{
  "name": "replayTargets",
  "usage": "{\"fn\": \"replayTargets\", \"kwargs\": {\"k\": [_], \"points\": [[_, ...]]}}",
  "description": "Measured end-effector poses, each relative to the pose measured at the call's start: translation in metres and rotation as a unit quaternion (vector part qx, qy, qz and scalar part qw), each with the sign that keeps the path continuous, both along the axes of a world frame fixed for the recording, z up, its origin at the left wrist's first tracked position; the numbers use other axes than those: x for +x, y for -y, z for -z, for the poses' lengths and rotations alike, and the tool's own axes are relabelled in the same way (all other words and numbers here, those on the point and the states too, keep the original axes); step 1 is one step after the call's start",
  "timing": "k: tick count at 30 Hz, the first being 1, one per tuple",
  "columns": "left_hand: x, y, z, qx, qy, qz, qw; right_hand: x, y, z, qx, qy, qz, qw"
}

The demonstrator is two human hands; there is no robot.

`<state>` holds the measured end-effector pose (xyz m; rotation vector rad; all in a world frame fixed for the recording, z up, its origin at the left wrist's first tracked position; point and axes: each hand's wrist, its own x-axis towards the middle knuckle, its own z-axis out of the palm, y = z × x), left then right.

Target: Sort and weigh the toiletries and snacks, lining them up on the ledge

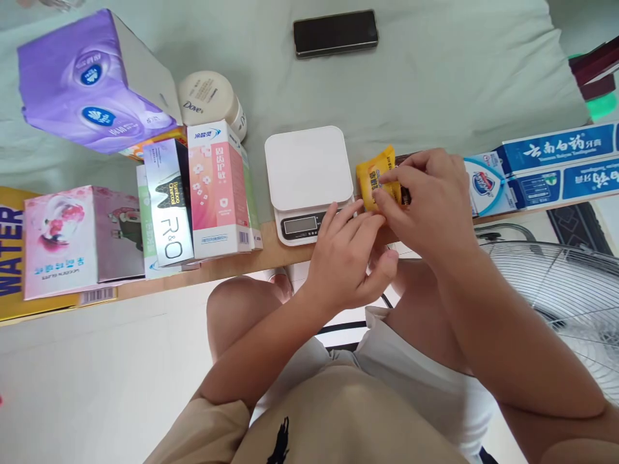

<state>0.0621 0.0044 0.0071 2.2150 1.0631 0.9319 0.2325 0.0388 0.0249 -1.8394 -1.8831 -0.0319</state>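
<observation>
Handling of packet (pixel 370 173) under way; completion cannot be judged. Packet is just beside scale (pixel 309 169), off its pan. Right hand (pixel 430 203): fingers pinching packet. Left hand (pixel 345 258): fingers loosely extended at scale's edge, gripping nothing visible.

Just one scale (pixel 309 169) here. Right of it: one yellow packet (pixel 368 179) I can make out, one soap pack (pixel 483 187), two blue toothpaste boxes (pixel 541 188) and, lower down, one fan (pixel 575 303). One phone (pixel 336 33) beyond it. Left of it: one jar (pixel 207 100), one tissue pack (pixel 106 84), at least five other boxes (pixel 213 187), some half hidden so can't give an exact number.
</observation>
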Motion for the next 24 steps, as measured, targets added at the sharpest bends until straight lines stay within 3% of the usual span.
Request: {"fn": "replayTargets", "kwargs": {"k": [6, 9, 16, 19, 24], "points": [[0.001, 0.002, -0.003, 0.035, 0.028, -0.013, 0.999, 0.001, 0.002, -0.014, 0.068, -0.04, -0.002, 0.997], [-0.003, -0.002, -0.008, 0.067, 0.067, -0.031, 0.995, -0.007, 0.004, -0.022, 0.107, -0.074, -0.043, 0.991], [-0.042, -0.006, -0.024, 0.185, 0.122, -0.109, 0.969, -0.061, 0.002, -0.026, 0.075, -0.153, -0.177, 0.969], [-0.069, -0.005, -0.03, 0.184, 0.15, -0.162, 0.958, -0.093, 0.003, -0.021, 0.021, -0.213, -0.236, 0.948], [-0.111, 0.002, -0.032, 0.09, 0.165, -0.234, 0.954, -0.138, 0.008, -0.009, -0.128, -0.278, -0.259, 0.916]]}}
